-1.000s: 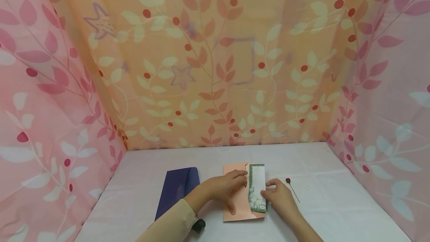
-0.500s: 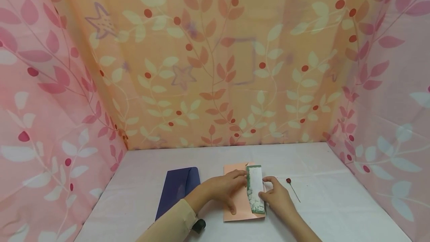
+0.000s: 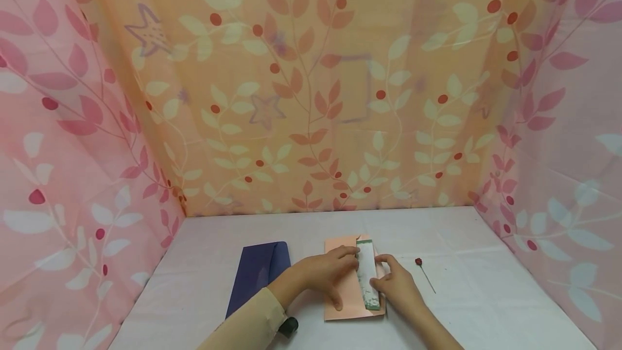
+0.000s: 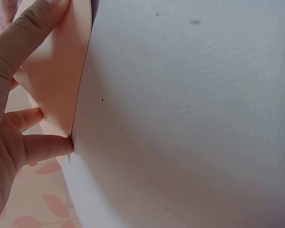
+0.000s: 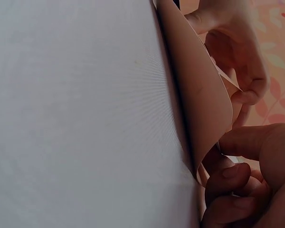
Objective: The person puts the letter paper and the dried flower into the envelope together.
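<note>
A peach envelope (image 3: 347, 295) lies on the white table with its opening to the right. Partly inside that opening is a white card (image 3: 366, 271) with a green floral border. At the card's right edge my right hand (image 3: 399, 286) pinches it between thumb and fingers. My left hand (image 3: 326, 273) rests spread on the envelope, fingertips by the opening's edge and thumb lower down. In the left wrist view, the left thumb (image 4: 26, 35) presses the peach paper. The raised flap (image 5: 197, 85) hides the card in the right wrist view.
A dark blue envelope (image 3: 250, 271) lies to the left, partly behind the left forearm. To the right lies a small dried red flower (image 3: 419, 262) on a thin stem. Patterned curtains (image 3: 311, 96) stand behind the table and at both sides.
My right hand has moved left, sliding the card further into the peach envelope, so a narrower strip of it shows. My left hand has stayed in place.
</note>
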Demonstrator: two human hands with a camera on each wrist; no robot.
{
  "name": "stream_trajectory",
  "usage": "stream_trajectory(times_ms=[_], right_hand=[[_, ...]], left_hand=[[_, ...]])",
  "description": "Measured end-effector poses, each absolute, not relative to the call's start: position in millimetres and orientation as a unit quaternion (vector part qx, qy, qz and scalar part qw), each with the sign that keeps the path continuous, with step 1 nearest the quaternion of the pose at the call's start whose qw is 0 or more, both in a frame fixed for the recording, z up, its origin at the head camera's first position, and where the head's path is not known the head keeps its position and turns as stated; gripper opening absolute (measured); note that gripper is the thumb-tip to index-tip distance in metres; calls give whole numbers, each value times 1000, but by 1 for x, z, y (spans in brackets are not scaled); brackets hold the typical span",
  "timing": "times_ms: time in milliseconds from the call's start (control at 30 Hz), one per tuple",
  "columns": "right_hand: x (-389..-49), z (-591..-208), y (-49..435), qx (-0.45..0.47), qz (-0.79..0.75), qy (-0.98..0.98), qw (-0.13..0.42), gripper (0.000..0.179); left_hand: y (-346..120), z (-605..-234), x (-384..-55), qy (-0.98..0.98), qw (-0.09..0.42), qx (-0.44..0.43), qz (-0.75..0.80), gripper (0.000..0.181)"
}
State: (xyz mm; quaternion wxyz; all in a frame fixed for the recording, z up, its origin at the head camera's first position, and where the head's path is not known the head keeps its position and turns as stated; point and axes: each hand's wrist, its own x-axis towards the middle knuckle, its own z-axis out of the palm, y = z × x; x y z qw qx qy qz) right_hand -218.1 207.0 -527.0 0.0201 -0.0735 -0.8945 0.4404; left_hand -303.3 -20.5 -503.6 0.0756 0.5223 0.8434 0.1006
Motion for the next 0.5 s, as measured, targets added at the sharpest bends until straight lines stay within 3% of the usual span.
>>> stream_trajectory(times_ms=[500], right_hand=[[-221,-527,198,-67,446,-893,4,58]], left_hand=[[-21,-500,-300,849,76,514,93,96]])
